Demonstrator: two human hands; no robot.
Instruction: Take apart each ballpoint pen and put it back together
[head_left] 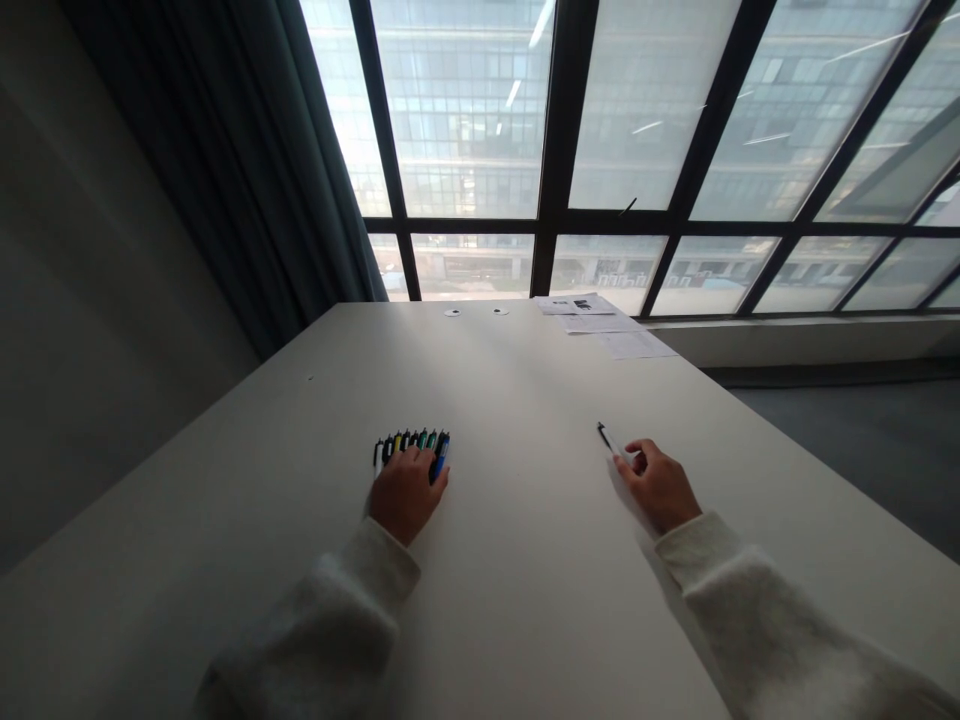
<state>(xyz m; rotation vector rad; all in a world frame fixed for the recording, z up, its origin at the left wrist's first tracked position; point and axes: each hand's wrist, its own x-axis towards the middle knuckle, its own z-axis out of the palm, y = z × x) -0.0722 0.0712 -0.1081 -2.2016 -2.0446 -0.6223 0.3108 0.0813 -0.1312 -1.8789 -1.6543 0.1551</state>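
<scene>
My left hand lies over a row of several pens set side by side on the white table. Its fingers are bent across them, and the thumb presses by the blue pen at the right end. White, yellow and green pens show further along, all with black tops pointing away from me; their lower parts are hidden under the hand. To the right, my right hand pinches a white pen with a black end, tilted up and left, close to the tabletop.
The white table stretches away toward a large window with dark frames. Printed sheets of paper lie at its far right corner. Two small round fittings sit near the far edge. A dark curtain hangs at the left.
</scene>
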